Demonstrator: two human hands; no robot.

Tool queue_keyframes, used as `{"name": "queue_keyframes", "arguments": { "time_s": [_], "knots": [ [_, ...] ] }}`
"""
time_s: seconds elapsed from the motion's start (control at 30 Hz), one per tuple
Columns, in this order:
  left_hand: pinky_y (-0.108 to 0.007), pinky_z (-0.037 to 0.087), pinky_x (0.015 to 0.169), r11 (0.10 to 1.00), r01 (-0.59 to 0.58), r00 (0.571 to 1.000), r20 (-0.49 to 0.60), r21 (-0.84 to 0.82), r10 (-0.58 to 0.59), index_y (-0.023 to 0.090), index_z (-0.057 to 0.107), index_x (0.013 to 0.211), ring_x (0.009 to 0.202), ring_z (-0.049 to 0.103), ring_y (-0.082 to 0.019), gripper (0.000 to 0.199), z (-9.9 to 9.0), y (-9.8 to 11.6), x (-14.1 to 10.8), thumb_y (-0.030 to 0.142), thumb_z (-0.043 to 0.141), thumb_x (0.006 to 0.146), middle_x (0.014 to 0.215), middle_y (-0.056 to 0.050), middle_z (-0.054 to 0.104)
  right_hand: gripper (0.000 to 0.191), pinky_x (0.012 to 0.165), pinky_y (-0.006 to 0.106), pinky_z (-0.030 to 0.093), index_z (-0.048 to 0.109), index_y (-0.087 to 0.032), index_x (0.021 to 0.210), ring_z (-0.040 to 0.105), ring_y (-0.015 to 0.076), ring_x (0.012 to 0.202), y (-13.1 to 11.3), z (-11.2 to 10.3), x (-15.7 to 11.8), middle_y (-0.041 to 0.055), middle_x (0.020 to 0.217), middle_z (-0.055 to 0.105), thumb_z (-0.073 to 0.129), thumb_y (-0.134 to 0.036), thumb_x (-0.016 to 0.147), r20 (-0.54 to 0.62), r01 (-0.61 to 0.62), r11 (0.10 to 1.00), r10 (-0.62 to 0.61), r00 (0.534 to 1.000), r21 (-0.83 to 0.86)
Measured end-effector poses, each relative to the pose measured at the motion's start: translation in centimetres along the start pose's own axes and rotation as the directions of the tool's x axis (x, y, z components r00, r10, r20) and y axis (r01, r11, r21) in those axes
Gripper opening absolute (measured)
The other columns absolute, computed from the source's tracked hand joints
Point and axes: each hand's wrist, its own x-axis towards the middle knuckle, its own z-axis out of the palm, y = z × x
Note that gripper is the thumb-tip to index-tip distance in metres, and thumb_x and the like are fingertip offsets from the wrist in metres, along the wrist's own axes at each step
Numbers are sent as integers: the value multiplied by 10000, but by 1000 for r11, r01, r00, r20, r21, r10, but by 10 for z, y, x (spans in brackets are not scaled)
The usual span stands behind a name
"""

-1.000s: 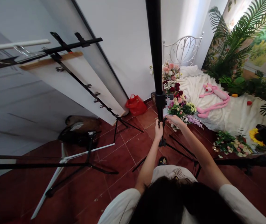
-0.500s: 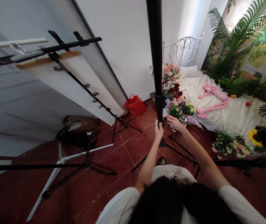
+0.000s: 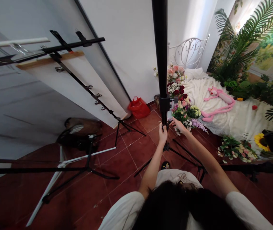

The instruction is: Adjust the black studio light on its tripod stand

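Observation:
A tall black light stand [image 3: 160, 57] rises in front of me, with a collar clamp [image 3: 164, 103] partway down and spread legs [image 3: 184, 154] on the floor. My left hand [image 3: 162, 134] is wrapped round its pole below that clamp. On the pole's right side, level with the left hand's top, my right hand [image 3: 179, 125] has its fingertips at a small dark knob [image 3: 168, 120]. They look closed on the knob, though the contact is small and partly hidden.
To the left, a backdrop frame [image 3: 79, 80] carries white sheets with metal clips. A red plastic bag [image 3: 139, 107] sits by the wall. Flowers [image 3: 184, 105] and a bed with a white cover [image 3: 196, 89] and pink plush toy [image 3: 224, 97] are at right. White tubing [image 3: 47, 188] lies left.
My right hand has shifted slightly to the right and turned at the knob. My left hand keeps its hold on the pole, and the stand is almost unmoved.

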Motion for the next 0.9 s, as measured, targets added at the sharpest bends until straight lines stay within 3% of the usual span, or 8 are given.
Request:
{"name": "queue_keyframes", "arguments": {
  "time_s": [0.13,0.3,0.47,0.63,0.77,0.9],
  "knots": [
    [-404,505,1046,1000,12,1000,1,4,-12,225,637,1113,1075,664,-263,724,1,0,0,867,393,884,1070,-120,703,181,731,268,493,656,-214,698,590,162,752,-6,2,4,2,743,671,674,-349,817,-61,-13,999,11,998,-38],
    [-416,501,1073,1000,-5,1000,7,-6,5,214,644,1161,1134,668,-270,696,3,-2,0,818,396,922,1120,-136,703,24,744,246,495,637,-230,727,572,150,796,-3,8,4,-25,786,663,616,-230,738,-29,49,998,-50,998,-32],
    [-410,510,1027,1000,-10,1000,15,-17,10,223,638,1138,1084,666,-271,675,2,-4,1,817,409,914,1081,-125,698,185,760,236,489,628,-226,786,581,140,807,3,17,3,-38,809,655,595,-169,613,10,59,995,-60,998,80],
    [-421,504,1055,1000,7,1000,29,-18,-6,222,629,1148,1125,660,-275,640,0,-2,0,790,435,925,1130,-136,699,171,758,249,469,596,-216,720,538,137,754,4,24,6,-47,737,614,596,-180,553,-60,73,992,-67,996,100],
    [-431,516,1065,1000,-13,999,40,-10,14,211,632,1131,1127,671,-281,653,-1,1,-1,794,417,930,1125,-143,706,88,755,257,455,552,-219,642,521,134,722,6,37,14,-49,683,585,575,-198,560,-177,41,983,-9,984,177],
    [-423,524,1027,1000,-6,999,54,-6,6,221,629,1080,1074,668,-277,640,-2,1,0,803,416,923,1066,-128,697,112,690,240,445,487,-230,590,494,125,651,6,50,22,-57,624,567,587,-184,604,-219,-32,923,125,968,382]
  ]
}}
